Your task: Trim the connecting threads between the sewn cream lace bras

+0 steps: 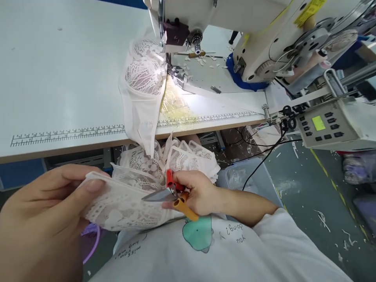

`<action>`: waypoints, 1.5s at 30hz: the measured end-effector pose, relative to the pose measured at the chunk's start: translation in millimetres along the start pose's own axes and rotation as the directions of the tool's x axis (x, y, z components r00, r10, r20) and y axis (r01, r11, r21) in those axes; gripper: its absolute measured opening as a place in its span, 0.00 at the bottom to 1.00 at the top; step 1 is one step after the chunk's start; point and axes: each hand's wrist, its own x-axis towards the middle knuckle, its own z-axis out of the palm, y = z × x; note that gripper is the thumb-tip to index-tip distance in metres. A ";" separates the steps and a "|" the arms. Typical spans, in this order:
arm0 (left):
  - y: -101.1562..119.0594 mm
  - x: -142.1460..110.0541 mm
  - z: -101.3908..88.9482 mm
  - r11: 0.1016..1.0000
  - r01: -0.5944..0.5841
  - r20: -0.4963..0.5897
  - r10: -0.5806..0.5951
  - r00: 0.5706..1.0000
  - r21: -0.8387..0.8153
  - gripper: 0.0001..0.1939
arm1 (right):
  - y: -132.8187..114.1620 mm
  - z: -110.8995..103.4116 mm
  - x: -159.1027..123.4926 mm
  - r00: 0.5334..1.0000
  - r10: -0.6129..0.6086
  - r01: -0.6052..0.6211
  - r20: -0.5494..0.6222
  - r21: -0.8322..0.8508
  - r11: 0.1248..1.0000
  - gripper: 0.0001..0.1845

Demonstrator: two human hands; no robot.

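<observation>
My left hand (44,219) pinches the left edge of a white lace garment piece (123,203) held over my lap, thumb on top. My right hand (196,192) is closed around small thread snips (173,194) with red and orange handles; the blades point left onto the lace. More white lace pieces (164,156) lie bunched in my lap behind the hands. Another white lace piece (143,86) hangs from the sewing machine's needle area over the table's front edge.
A white sewing machine (264,35) stands on the white table (58,78), which has a ruler printed along its front edge. A control box (326,125) with a green display hangs at the right. A plastic bin (243,176) sits below. Scraps litter the floor.
</observation>
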 end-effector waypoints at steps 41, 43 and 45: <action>-46.9 60.2 -18.9 0.937 -0.061 0.194 0.134 0.972 -0.343 0.11 | 15.3 -87.8 -21.6 0.993 0.122 -0.098 0.007 -0.552 0.828 0.05; -51.5 65.8 -23.5 0.932 -0.078 0.190 0.153 0.970 -0.353 0.12 | 17.4 -90.4 -25.8 0.988 0.134 -0.155 -0.077 -0.498 0.854 0.07; -55.1 69.4 -27.6 0.934 -0.094 0.182 0.165 0.969 -0.345 0.12 | 19.5 -91.0 -28.2 0.975 0.147 -0.207 -0.167 -0.431 0.878 0.09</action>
